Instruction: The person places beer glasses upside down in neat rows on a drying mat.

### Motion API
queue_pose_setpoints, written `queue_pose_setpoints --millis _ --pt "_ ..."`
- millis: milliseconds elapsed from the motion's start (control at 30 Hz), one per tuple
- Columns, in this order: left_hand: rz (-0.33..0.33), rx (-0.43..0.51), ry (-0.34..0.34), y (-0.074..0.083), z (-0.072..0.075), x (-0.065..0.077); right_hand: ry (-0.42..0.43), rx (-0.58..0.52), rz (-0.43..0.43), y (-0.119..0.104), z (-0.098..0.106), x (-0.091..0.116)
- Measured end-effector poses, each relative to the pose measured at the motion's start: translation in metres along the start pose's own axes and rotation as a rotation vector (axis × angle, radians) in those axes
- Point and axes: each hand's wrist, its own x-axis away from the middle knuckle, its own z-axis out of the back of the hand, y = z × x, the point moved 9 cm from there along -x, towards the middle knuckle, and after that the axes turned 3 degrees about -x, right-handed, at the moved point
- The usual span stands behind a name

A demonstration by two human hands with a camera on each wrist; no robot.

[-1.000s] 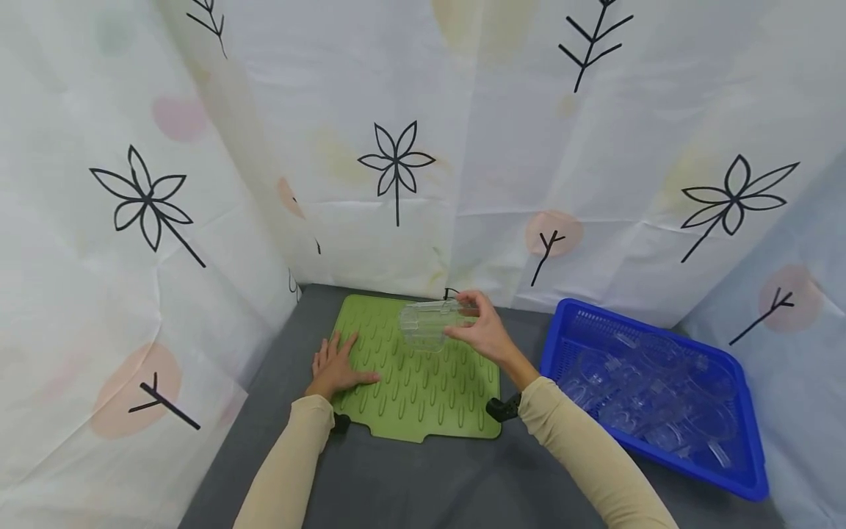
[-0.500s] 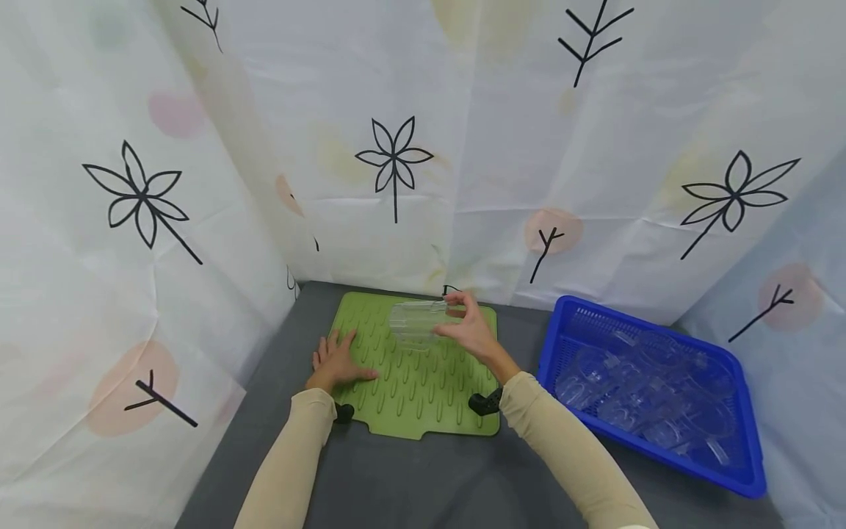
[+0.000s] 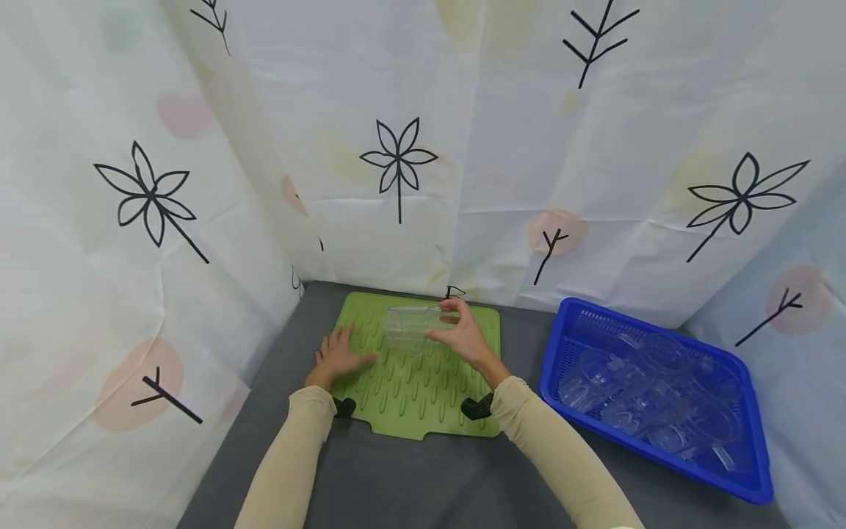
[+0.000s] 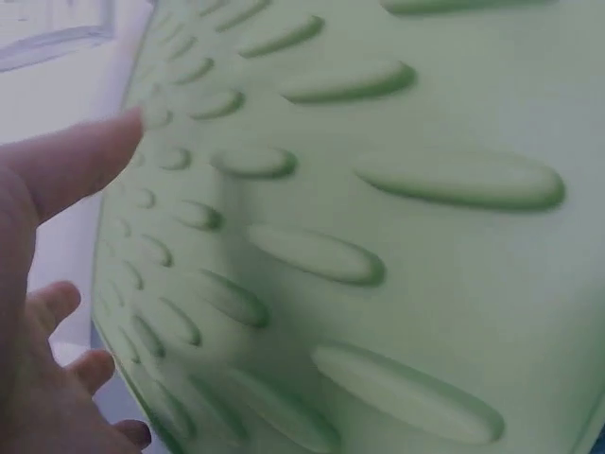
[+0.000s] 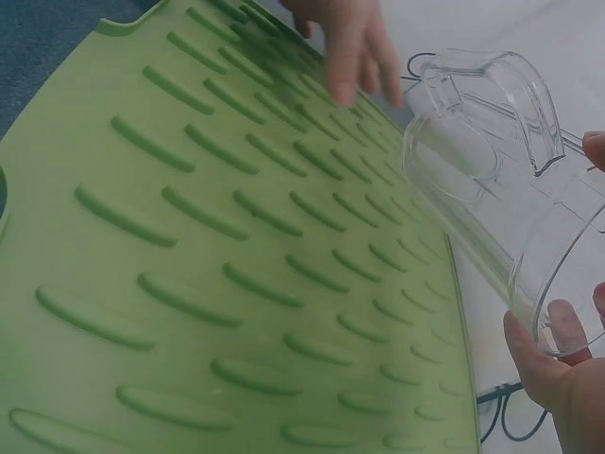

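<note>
A clear mug with a handle [image 3: 406, 327] lies on its side in the air over the far part of the green ridged mat [image 3: 423, 404]. My right hand [image 3: 465, 338] grips its right end between thumb and fingers. The right wrist view shows the see-through mug [image 5: 463, 189] with its handle turned up and fingertips visible through the wall. Over the mat's left part is my left hand [image 3: 340, 360], fingers spread and holding nothing. In the left wrist view its thumb [image 4: 85, 165] points toward the mug, whose edge shows at the top corner.
A blue basket [image 3: 758, 441] stands on the right, filled with several clear vessels [image 3: 651, 400]. Patterned white curtains [image 3: 489, 242] close off the back and sides. The grey tabletop [image 3: 410, 485] runs along the mat's front edge.
My right hand has carried the mug a short way left over the mat. The left hand has shifted slightly, its thumb now a little higher and blurred.
</note>
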Motion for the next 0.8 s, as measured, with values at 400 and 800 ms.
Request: queue_pose_setpoints --millis 400,800 --pt "-0.128 0.507 0.080 0.054 0.029 0.012 0.013 0.016 0.057 0.022 -0.006 -0.006" --pt "-0.156 0.778 -0.059 0.081 0.022 0.019 -0.019 -0.014 0.109 -0.001 -0.021 -0.001"
